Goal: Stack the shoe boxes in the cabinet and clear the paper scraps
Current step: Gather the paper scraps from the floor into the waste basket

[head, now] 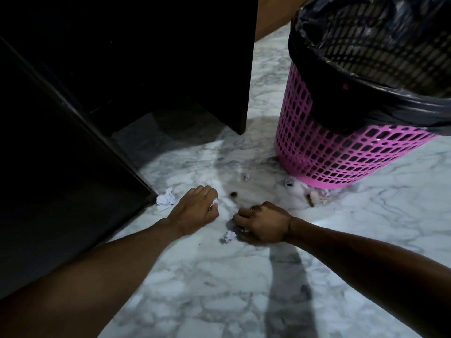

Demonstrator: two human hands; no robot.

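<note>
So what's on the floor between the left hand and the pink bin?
Head view: a dark speck, a small scrap, a second scrap beside the pink bin.

The scrap (214, 203) pinched in our left hand (195, 211) is white paper, matt and crumpled rough, as are the wad (166, 199) just left of that grip and the bit (244, 230) in the curled fingers of our right hand (262, 225). Beneath both grips the floor (244, 276) is smooth, glossy grey-veined marble. Beyond them, the basket (329, 154) is shiny pink plastic mesh, its liner (341, 93) thin crinkled black film.
</note>
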